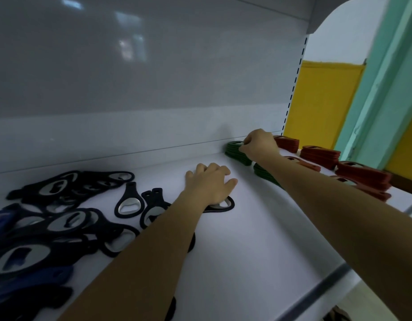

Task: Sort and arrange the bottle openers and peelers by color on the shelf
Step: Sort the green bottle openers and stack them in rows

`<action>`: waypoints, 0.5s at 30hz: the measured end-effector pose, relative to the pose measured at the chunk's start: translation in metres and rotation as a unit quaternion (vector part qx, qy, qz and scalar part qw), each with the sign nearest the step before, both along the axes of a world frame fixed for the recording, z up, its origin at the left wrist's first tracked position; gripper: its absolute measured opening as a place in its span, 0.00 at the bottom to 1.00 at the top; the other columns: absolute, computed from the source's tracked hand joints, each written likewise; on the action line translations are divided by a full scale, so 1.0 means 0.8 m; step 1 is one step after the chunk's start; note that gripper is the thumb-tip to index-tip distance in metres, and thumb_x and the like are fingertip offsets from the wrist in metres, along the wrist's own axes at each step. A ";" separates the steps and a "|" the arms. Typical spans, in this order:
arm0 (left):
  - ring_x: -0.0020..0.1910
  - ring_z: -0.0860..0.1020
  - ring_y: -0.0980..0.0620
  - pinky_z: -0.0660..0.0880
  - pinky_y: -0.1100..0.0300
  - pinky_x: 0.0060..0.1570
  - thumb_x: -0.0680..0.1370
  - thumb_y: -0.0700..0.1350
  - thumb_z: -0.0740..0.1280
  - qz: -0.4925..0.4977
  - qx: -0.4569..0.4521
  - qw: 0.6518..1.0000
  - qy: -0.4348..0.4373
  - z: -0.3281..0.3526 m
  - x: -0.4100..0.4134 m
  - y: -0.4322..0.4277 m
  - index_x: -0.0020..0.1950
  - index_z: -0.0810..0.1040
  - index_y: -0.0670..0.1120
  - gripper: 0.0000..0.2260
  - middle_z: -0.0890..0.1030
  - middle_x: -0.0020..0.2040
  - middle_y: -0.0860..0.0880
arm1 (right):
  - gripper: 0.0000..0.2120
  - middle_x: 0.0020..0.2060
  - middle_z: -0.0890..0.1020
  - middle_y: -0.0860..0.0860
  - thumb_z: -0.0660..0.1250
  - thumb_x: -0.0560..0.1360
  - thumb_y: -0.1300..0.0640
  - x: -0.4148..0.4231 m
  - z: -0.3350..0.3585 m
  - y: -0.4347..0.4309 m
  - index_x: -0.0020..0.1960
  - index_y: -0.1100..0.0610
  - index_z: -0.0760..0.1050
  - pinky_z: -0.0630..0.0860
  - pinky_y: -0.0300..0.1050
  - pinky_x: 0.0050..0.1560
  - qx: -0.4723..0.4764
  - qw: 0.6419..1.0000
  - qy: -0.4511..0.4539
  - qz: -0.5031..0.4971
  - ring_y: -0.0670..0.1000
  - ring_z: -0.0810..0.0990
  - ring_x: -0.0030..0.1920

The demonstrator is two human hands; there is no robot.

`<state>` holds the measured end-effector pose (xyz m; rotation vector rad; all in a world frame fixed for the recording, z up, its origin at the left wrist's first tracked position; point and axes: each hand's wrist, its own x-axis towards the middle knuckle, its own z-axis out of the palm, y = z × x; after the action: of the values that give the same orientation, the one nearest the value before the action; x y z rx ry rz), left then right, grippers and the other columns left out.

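Black bottle openers [61,218] lie in a loose heap at the left of the white shelf [246,239], with a few blue openers [1,216] at the far left edge. Near the middle, the left hand [208,184] rests palm down, fingers relaxed, on a single black opener [226,205]. Further right, against the back wall, the right hand [260,144] pinches the top of a green stack [235,150]. Red stacks [321,154] stand in rows at the right end.
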<state>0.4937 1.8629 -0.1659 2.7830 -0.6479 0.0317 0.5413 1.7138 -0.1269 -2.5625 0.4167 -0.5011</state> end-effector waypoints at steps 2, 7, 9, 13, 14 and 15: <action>0.70 0.58 0.46 0.55 0.47 0.68 0.80 0.58 0.52 0.000 0.001 1.000 0.000 -0.001 0.001 0.000 0.71 0.64 0.55 0.21 0.63 0.72 0.51 | 0.09 0.45 0.81 0.58 0.64 0.74 0.62 0.000 -0.001 0.000 0.52 0.63 0.78 0.79 0.48 0.45 0.001 1.000 -0.007 -0.001 0.57 0.80 0.43; 0.70 0.58 0.46 0.55 0.47 0.68 0.80 0.59 0.52 0.001 0.001 1.000 -0.002 -0.003 0.004 0.000 0.71 0.64 0.55 0.20 0.64 0.72 0.51 | 0.08 0.46 0.81 0.57 0.65 0.74 0.61 -0.006 0.006 -0.004 0.52 0.60 0.78 0.80 0.50 0.47 0.007 0.999 -0.040 0.008 0.56 0.80 0.43; 0.70 0.59 0.46 0.56 0.46 0.67 0.81 0.58 0.51 0.000 0.010 1.000 0.000 -0.003 0.004 -0.001 0.71 0.64 0.54 0.20 0.64 0.72 0.51 | 0.08 0.46 0.81 0.55 0.66 0.74 0.60 -0.018 0.017 -0.008 0.52 0.60 0.78 0.80 0.46 0.42 0.013 0.998 -0.057 0.022 0.53 0.79 0.40; 0.63 0.68 0.44 0.65 0.49 0.58 0.81 0.59 0.49 -0.004 0.038 0.997 -0.070 0.001 0.001 -0.003 0.66 0.71 0.49 0.22 0.72 0.64 0.46 | 0.12 0.47 0.81 0.54 0.68 0.74 0.57 -0.067 0.034 -0.023 0.56 0.58 0.78 0.73 0.37 0.31 0.006 0.996 -0.085 0.041 0.49 0.77 0.36; 0.60 0.71 0.44 0.66 0.51 0.54 0.81 0.60 0.49 -0.006 0.038 0.994 -0.100 0.003 -0.001 -0.004 0.62 0.74 0.48 0.23 0.75 0.60 0.46 | 0.12 0.50 0.81 0.55 0.68 0.74 0.57 -0.082 0.036 -0.028 0.56 0.58 0.78 0.72 0.36 0.32 -0.002 0.995 -0.087 0.043 0.50 0.78 0.39; 0.57 0.73 0.45 0.67 0.53 0.50 0.80 0.61 0.48 -0.009 0.031 0.992 -0.124 0.005 -0.003 -0.006 0.58 0.75 0.46 0.24 0.77 0.56 0.46 | 0.12 0.52 0.81 0.55 0.68 0.74 0.58 -0.096 0.036 -0.034 0.56 0.59 0.78 0.71 0.34 0.32 -0.007 0.995 -0.086 0.047 0.50 0.77 0.40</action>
<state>0.4912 1.8579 -0.1622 2.8576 -0.7444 0.3639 0.4642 1.6864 -0.0983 -2.5137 0.2317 -0.6864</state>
